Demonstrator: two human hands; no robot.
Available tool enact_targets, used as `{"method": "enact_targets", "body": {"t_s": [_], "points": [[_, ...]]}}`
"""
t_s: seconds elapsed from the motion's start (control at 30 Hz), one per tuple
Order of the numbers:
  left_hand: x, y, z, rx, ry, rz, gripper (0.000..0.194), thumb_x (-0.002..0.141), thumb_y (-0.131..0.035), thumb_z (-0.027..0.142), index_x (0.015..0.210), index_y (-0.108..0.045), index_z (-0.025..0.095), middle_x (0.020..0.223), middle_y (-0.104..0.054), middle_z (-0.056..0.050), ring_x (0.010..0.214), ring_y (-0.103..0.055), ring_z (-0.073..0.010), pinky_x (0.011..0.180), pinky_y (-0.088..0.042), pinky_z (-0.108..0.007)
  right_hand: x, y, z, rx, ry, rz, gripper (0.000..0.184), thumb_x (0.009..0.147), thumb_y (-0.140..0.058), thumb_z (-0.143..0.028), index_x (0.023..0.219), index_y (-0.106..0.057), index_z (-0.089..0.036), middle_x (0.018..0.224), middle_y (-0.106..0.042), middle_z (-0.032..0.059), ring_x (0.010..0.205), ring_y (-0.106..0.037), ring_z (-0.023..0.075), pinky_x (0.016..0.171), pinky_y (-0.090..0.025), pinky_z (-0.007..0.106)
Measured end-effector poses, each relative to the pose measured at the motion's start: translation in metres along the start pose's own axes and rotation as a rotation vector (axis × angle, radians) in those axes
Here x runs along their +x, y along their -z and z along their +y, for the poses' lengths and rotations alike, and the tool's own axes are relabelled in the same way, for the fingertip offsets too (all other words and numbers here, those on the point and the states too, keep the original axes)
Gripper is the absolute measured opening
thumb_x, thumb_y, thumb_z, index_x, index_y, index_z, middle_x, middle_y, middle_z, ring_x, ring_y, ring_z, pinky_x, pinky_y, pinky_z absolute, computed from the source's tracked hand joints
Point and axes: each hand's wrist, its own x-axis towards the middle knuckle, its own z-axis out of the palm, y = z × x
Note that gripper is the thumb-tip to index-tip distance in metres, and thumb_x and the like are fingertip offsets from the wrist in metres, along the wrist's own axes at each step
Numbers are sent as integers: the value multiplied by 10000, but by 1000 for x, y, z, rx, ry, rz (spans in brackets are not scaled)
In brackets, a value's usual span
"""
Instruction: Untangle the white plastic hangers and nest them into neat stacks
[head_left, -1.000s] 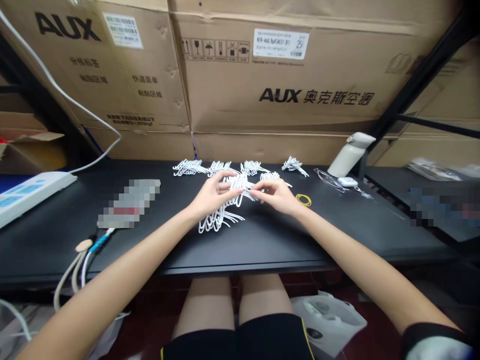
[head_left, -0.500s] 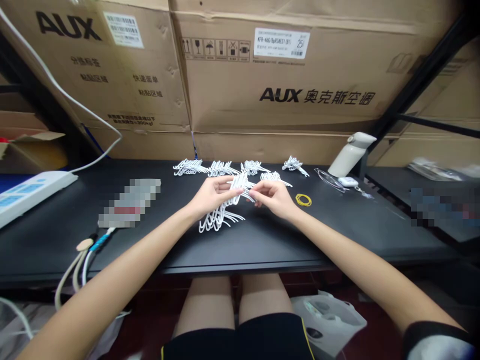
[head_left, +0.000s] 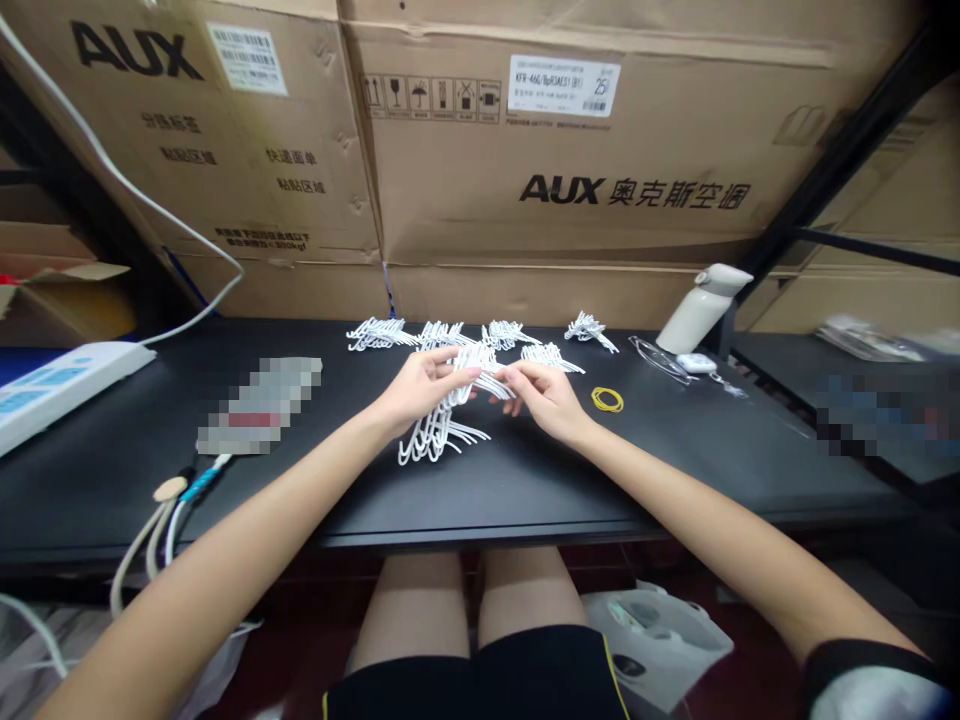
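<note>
My left hand (head_left: 431, 388) is closed around a bunch of white hooks (head_left: 475, 362), thumb laid across them. From the right, the fingertips of my right hand (head_left: 541, 396) pinch the straight ends of the same bunch. Below my left hand a loose pile of white hooks (head_left: 431, 436) lies on the black table (head_left: 480, 505). Beyond my hands sit several more bunches of white hooks (head_left: 379, 334) in a row, one of them (head_left: 551, 357) just behind my right hand. Yellow rubber bands (head_left: 607, 400) lie to the right of that hand.
A white bottle (head_left: 701, 308), glasses (head_left: 660, 360) and an earbud case (head_left: 697, 364) stand at the right. On the left are a blurred-out device (head_left: 262, 405) with cables and a power strip (head_left: 67, 385). Large cardboard boxes (head_left: 570, 230) wall off the back.
The bunch of hooks has tilted and shifted slightly left in my hands. My right fingers have moved a little along its straight ends. Everything else stays in place.
</note>
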Motion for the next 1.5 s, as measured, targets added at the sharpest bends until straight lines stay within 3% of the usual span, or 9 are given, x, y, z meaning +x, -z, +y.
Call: {"method": "enact_targets", "body": {"t_s": [0.13, 0.27, 0.4, 0.73, 1.13, 1.23, 1.33, 1.43, 1.5], "points": [[5, 3, 0, -128, -41, 188, 332, 715, -730, 318, 960, -628, 119, 915, -715, -87, 821, -683, -192, 812, -548, -346, 0, 5, 2, -80, 36, 170, 402, 875, -469, -552, 693, -517, -196, 560, -549, -6, 460, -499, 106, 484, -424, 254], [7, 4, 1, -183, -27, 257, 266, 754, -686, 318, 931, -617, 132, 871, -713, -69, 820, -688, -186, 766, -556, -314, -1, 2, 5, -210, 38, -48, 375, 850, -536, -517, 665, -552, -191, 564, -542, -3, 495, -488, 115, 515, -414, 258], [6, 2, 1, -198, -11, 241, 255, 753, -690, 322, 902, -609, 132, 852, -709, -62, 817, -691, -183, 771, -553, -306, -1, -8, 11, -335, 147, -286, 282, 853, -569, -430, 809, -668, -169, 759, -624, 40, 604, -524, 120, 611, -437, 258], [2, -5, -1, -154, 37, 82, 275, 744, -707, 322, 938, -643, 138, 920, -718, -72, 858, -693, -198, 743, -575, -307, -1, -7, 12, -434, 184, -366, 107, 813, -600, -211, 781, -677, -145, 742, -609, 32, 580, -504, 97, 580, -413, 227], [1, -5, -3, -121, 43, 88, 279, 734, -715, 319, 921, -633, 129, 897, -720, -80, 822, -703, -208, 751, -581, -335, 9, 48, -3, -290, -346, -649, 136, 738, -634, -267, 737, -654, -132, 631, -643, 22, 540, -590, 114, 427, -415, 185], [1, -5, -2, -111, 34, 82, 282, 736, -714, 319, 929, -632, 130, 934, -719, -87, 856, -697, -212, 772, -579, -341, 12, 68, 1, -168, -478, -609, 147, 704, -672, -277, 720, -661, -131, 708, -688, 54, 545, -607, 116, 413, -433, 186], [2, -4, -3, -105, 25, 87, 297, 734, -718, 324, 942, -628, 133, 943, -718, -85, 867, -691, -208, 787, -577, -343, 16, 83, 4, -70, -511, -469, 202, 671, -728, -296, 778, -696, -127, 730, -704, 68, 543, -603, 110, 476, -502, 214], [2, -4, -4, -91, 12, 95, 316, 730, -723, 337, 951, -633, 130, 921, -719, -79, 865, -685, -204, 797, -572, -348, 19, 87, 5, -3, -424, -321, 268, 674, -753, -341, 832, -708, -129, 744, -704, 69, 550, -603, 103, 521, -530, 226], [1, -4, -4, -71, 6, 97, 321, 726, -725, 348, 935, -638, 120, 910, -717, -79, 864, -680, -203, 807, -566, -353, 21, 83, 5, 54, -290, -144, 295, 675, -759, -366, 849, -700, -136, 752, -700, 59, 551, -594, 94, 525, -531, 225]]}}
